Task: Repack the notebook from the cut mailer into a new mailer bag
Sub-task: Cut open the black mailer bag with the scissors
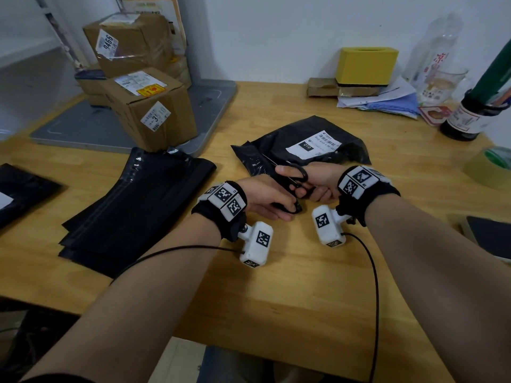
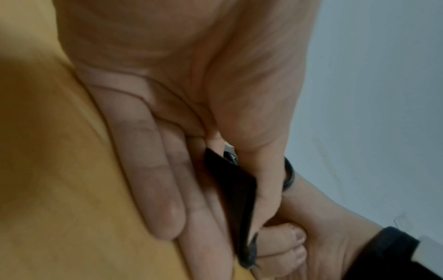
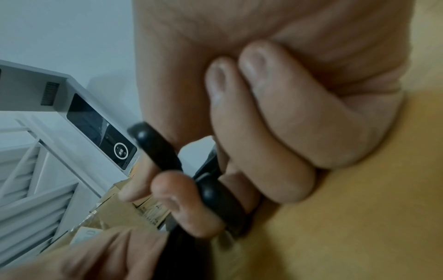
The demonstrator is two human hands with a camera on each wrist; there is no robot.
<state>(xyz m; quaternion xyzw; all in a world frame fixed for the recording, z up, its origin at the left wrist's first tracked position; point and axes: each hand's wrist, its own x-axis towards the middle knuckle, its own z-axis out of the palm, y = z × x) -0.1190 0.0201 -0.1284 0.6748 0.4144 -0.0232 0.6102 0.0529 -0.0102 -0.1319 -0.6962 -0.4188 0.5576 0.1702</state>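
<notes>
A black cut mailer with a white label lies mid-table; the notebook is hidden inside it. My right hand grips black scissors, thumb and fingers through the handle loops, with the blades pointing into the mailer's near edge. Just left of it, my left hand pinches a flap of the mailer's black plastic between thumb and fingers. A stack of new black mailer bags lies flat to the left.
Taped cardboard boxes stand on a grey platform at back left. Another black mailer is at far left. A yellow box, papers, bottles and a tape roll line the right side.
</notes>
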